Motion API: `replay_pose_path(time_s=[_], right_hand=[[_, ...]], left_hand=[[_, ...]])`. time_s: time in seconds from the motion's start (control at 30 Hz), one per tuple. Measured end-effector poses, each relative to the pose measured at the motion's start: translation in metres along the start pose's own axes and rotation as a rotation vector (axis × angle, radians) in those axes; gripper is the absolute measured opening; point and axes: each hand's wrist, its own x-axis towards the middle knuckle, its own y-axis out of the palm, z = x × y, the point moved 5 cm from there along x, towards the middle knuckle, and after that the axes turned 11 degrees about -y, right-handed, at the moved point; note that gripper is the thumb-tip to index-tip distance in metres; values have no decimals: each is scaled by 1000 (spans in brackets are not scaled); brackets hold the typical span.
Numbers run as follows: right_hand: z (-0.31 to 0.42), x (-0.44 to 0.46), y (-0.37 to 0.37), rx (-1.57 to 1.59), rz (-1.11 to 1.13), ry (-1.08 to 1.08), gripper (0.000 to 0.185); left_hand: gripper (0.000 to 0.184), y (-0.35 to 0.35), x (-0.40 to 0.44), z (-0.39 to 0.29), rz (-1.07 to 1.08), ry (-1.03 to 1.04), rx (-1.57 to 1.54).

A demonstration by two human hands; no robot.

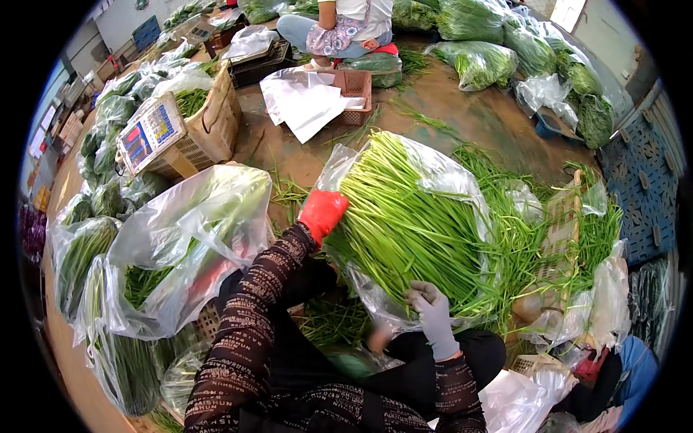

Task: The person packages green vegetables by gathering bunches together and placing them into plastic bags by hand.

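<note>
A large bundle of long green garlic chives [411, 209] lies in front of me on an opened clear plastic bag [451, 173]. My left hand [323, 214], in a red glove, is closed at the bundle's left edge, and whatever it grips is hidden. At the near edge of the bundle is my right hand [431, 310] in a grey glove. Its fingers are bent and pinched together at the stalk ends of the chives. Loose green blades are scattered to the right of the bundle.
On the left are a filled plastic bag [188, 238] and a scale [151, 133] beside a crate [220, 115] of greens. White sheets [303, 101] lie over a pink basket [354, 86]. A person [354, 29] sits at the back. Several bagged greens [480, 61] line the back right.
</note>
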Motion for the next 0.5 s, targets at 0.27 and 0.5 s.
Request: replay_pose_path(time_s=[0.27,0.5], right_hand=[[-9,1,-1,-105,43,-31,30],[-15,0,11,-169,151,22,31]], left_hand=[[10,-50,15,-36,53,264,243],[26,-45,-8,-10,185,27,-196]])
